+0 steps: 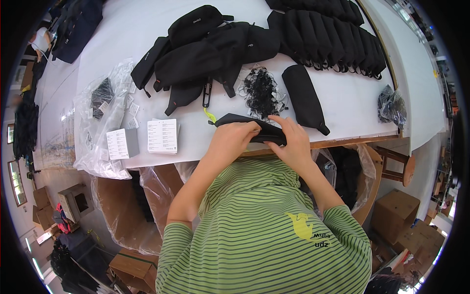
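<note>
A soft black fabric pouch with a slim, folded look is held by both hands at the near edge of the white-covered table. Its left part is pinched by the left hand, with the fingers curled in. Its right end is gripped by the right hand, between the thumb below and the fingers above. Just beyond the pouch, a tangled heap of thin black cords is seen, and left of that heap, a narrow black tool with a yellow-green tie. To the pouch's right, a rounded, elongated black fabric case is laid. To its left, two stacks of white printed cards are set, with a crumpled clear plastic bag farther left. Farther beyond the pouch, a loose pile of black bags is placed, and beyond it to the right, a tight row of black cases.
</note>
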Demonstrator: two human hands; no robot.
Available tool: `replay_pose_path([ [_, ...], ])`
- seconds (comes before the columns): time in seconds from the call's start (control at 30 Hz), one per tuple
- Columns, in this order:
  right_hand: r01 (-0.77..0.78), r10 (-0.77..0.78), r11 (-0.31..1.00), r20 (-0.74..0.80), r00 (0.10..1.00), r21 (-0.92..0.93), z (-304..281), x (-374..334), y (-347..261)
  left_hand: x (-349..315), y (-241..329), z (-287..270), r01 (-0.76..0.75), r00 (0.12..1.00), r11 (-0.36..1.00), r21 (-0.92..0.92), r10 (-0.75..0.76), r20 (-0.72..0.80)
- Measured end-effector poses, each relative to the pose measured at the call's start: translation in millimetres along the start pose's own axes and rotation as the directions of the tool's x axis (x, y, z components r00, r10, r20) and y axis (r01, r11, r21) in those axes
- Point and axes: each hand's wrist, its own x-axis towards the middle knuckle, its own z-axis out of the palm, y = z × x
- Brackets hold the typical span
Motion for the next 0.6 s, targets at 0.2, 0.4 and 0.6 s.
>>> replay_pose_path([
  [0.2, 0.001, 0.002, 0.999, 0.064, 0.998, -0.043, -3, -2, 2, -5, 5, -2, -0.048, 0.999, 0.999, 0.006, 0.048, -0.006],
  [0.4, -0.005, 0.015, 0.997, 0.127, 0.992, -0.076, -16, 6, -5, 1, 0, 5, -0.150, 0.986, 0.988, -0.019, 0.148, -0.079],
  [0.6, 0.059, -0.041, 0.993, 0.168, 0.985, -0.103, -24, 14, -5, 13, 0, 17, -0.142, 0.989, 0.988, 0.062, 0.140, 0.047],
])
